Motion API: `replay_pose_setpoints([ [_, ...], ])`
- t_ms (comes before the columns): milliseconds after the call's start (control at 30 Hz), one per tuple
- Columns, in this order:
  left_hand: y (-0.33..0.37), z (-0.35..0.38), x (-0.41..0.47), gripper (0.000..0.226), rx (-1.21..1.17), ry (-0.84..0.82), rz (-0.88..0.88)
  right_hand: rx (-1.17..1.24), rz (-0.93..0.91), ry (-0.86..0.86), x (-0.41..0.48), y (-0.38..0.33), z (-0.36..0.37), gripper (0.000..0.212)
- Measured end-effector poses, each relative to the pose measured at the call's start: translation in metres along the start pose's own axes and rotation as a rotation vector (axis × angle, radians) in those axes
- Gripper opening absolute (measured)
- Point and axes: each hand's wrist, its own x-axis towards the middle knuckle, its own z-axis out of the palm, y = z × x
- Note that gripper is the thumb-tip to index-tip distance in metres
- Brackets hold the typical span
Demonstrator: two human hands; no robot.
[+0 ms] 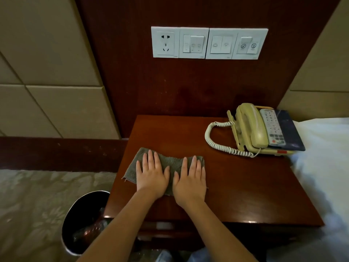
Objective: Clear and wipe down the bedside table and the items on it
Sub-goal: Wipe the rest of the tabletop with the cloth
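A grey cloth lies spread on the left part of the dark wooden bedside table. My left hand and my right hand lie side by side, flat on the cloth, fingers straight and pointing away from me. A beige corded telephone stands at the table's far right corner. Its coiled cord loops out to the left. A dark blue booklet sits under the phone.
A black waste bin with clear plastic rubbish in it stands on the floor left of the table. White bedding borders the table on the right. A white socket and switch panel hangs on the wooden wall behind.
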Motion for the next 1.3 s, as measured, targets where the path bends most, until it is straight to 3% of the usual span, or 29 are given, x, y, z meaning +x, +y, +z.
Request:
replay_pose_setpoints([
  [400, 0.014, -0.010, 0.154, 0.069, -0.047, 0.012, -0.126, 0.020, 0.011, 0.041, 0.169, -0.023, -0.015, 0.059],
  [700, -0.030, -0.021, 0.220, 0.069, -0.146, 0.065, -0.189, -0.001, 0.009, 0.009, 0.210, -0.077, -0.013, 0.059],
  [967, -0.070, -0.026, 0.219, 0.070, -0.639, -0.034, -0.307, -0.017, -0.080, -0.015, 0.193, -0.099, -0.006, 0.059],
  [1133, -0.097, -0.020, 0.149, 0.054, -1.250, -0.195, -0.409, 0.003, -0.161, -0.012, 0.143, -0.107, 0.004, 0.058],
  [1300, -0.107, -0.015, 0.068, 0.054, -1.456, -0.326, -0.560, -0.009, -0.215, -0.029, 0.084, -0.109, 0.017, 0.059],
])
